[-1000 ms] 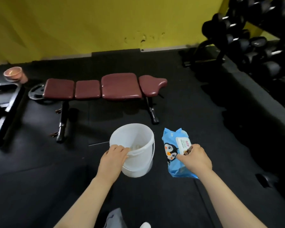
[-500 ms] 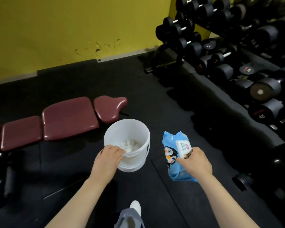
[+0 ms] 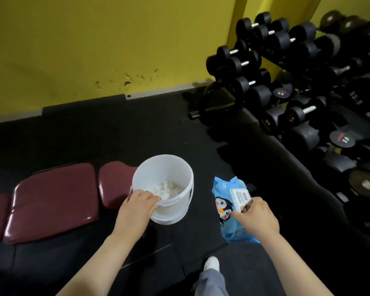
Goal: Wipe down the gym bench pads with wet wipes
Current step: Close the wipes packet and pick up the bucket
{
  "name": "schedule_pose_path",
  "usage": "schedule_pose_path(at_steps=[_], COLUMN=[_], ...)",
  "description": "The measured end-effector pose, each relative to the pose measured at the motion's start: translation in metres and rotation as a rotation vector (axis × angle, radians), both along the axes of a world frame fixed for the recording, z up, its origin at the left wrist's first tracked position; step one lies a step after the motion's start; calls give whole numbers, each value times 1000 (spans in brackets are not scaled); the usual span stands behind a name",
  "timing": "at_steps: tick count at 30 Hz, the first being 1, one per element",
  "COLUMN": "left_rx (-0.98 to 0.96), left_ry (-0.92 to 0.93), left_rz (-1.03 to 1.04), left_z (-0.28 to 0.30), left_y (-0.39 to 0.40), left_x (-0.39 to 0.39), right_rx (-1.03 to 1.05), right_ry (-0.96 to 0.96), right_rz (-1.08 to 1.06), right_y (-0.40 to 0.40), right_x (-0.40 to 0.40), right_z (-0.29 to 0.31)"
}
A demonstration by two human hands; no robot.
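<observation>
Wipes pack (image 3: 226,201) in right hand (image 3: 255,218)

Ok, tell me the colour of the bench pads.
Dark maroon bench pads, glossy, in the head view.

open black floor (image 3: 120,133) ahead, dumbbell rack (image 3: 303,86) right, bench pads (image 3: 51,201) left

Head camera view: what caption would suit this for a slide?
Left hand grips a white bucket, right hand holds a blue wipes pack beside maroon bench pads.
</observation>
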State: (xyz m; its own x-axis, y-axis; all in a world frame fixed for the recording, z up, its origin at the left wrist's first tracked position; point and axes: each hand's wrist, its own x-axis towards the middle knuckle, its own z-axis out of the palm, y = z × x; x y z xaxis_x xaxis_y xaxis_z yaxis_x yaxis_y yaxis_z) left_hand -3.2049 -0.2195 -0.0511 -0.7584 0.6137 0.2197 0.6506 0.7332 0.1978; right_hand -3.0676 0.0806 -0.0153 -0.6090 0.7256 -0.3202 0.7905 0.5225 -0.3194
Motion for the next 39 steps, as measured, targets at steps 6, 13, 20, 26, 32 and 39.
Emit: schedule_pose_path(at_steps=[6, 13, 20, 26, 32, 39], left_rx=[32, 33, 56, 43, 50, 89], left_ry=[-59, -65, -101, -109, -117, -136], left_rz=[213, 267, 270, 265, 311, 421], left_z=[-4, -10, -20, -1, 3, -3], left_y=[90, 151, 186, 198, 221, 266], left_x=[-82, -204, -370, -512, -639, -789], right_rx=[10, 4, -15, -35, -45, -48], right_ry=[-13, -18, -72, -63, -43, -35], right_rz=[132, 201, 279, 268, 320, 487], right_y=[103, 172, 206, 231, 262, 307], right_x=[-127, -276, -446, -597, -746, -931], right_z=[9, 1, -19, -15, -16, -26])
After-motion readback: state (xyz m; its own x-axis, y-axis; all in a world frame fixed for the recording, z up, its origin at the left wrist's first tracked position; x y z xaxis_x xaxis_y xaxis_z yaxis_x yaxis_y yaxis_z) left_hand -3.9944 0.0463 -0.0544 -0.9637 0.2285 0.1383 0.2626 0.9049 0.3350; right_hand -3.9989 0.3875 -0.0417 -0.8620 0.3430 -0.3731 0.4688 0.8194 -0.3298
